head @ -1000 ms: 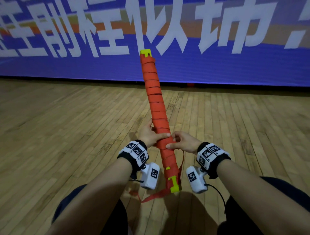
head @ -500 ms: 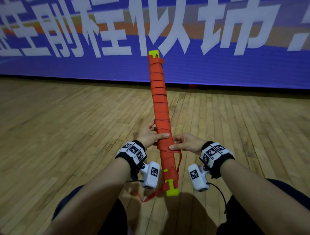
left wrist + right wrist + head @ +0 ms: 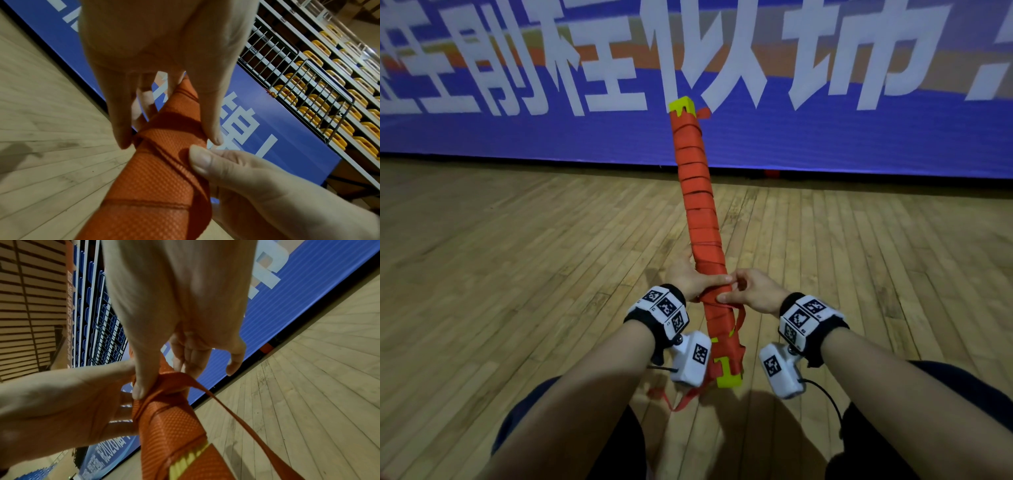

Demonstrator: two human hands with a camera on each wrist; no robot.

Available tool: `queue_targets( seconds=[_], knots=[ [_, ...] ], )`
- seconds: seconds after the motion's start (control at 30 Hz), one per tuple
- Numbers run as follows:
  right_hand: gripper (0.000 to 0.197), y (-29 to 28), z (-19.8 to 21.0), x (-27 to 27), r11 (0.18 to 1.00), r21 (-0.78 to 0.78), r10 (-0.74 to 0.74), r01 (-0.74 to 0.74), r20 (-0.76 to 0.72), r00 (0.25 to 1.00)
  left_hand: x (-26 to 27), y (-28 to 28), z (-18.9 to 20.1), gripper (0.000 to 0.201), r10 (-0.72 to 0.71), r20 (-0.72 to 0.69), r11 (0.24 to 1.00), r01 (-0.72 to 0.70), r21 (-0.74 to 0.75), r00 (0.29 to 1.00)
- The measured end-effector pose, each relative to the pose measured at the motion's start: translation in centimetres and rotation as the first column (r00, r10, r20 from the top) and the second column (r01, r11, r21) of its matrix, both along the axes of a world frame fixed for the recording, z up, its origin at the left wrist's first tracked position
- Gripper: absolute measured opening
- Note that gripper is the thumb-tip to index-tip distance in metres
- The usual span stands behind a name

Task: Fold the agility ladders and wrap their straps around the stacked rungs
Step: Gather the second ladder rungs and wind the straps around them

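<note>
The folded agility ladder [image 3: 700, 219] is a long bundle of yellow rungs wound in orange strap, held tilted up and away from me. Its yellow ends show at the top [image 3: 681, 104] and near my lap [image 3: 727, 377]. My left hand [image 3: 693, 279] grips the bundle's lower part, thumb laid across the wraps [image 3: 211, 129]. My right hand [image 3: 748, 291] pinches the orange strap [image 3: 207, 391] against the bundle beside the left thumb. A loose strap tail [image 3: 681, 401] hangs below the near end.
I sit on a wooden gym floor [image 3: 517, 274] with my knees at the bottom of the head view. A blue banner [image 3: 859, 120] with large white characters lines the wall ahead. Railings and yellow seats [image 3: 320, 81] rise beyond it.
The bundle has swung slightly, and my right thumb has slid along the strap closer to my left thumb. Both hands keep their hold.
</note>
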State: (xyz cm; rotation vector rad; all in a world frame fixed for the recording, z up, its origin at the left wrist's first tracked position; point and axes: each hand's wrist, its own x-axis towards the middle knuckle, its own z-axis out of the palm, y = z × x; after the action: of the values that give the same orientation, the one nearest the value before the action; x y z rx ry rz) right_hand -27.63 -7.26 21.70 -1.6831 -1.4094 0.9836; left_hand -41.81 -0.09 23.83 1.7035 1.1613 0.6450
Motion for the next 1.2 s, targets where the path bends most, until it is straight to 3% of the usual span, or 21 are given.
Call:
queue_targets(
  seconds=[0.13, 0.27, 0.53, 0.67, 0.73, 0.93, 1.2],
  knots=[
    [0.027, 0.2, -0.5, -0.4, 0.999, 0.012, -0.05, 0.05, 0.011, 0.999, -0.1, -0.1, 0.0, 0.074, 0.033, 0.012, 0.999, -0.033, 0.034, 0.999],
    [0.03, 0.5, -0.3, -0.2, 0.996, 0.018, -0.086, 0.087, -0.059, 0.995, -0.3, -0.1, 0.3, 0.087, 0.027, 0.074, 0.999, -0.024, -0.042, 0.997],
    [0.024, 0.6, 0.0, 1.1, 1.0, 0.019, -0.011, 0.014, -0.133, 0.991, -0.9, -0.4, 1.1, 0.083, -0.063, 0.184, 0.992, 0.081, -0.095, 0.981],
    [0.043, 0.3, 0.3, 1.2, 0.998, -0.014, 0.066, -0.069, -0.157, 0.985, -0.6, -0.7, 1.1, 0.077, -0.071, 0.226, 0.987, 0.101, -0.126, 0.972],
    [0.043, 0.1, 0.5, 1.2, 0.994, -0.018, 0.098, -0.104, -0.198, 0.975, -0.5, -1.0, 1.0, 0.07, -0.075, 0.233, 0.982, 0.112, -0.15, 0.97],
    [0.058, -0.2, 0.3, 1.1, 0.999, 0.004, 0.048, -0.048, -0.142, 0.989, -0.1, -1.0, 1.4, 0.055, -0.165, 0.197, 0.969, 0.197, -0.151, 0.966],
    [0.057, 0.3, -0.3, 0.4, 0.996, 0.007, -0.092, 0.092, 0.006, 0.996, 0.7, -1.3, 1.0, 0.069, -0.041, 0.149, 0.995, 0.054, -0.089, 0.988]
  ],
)
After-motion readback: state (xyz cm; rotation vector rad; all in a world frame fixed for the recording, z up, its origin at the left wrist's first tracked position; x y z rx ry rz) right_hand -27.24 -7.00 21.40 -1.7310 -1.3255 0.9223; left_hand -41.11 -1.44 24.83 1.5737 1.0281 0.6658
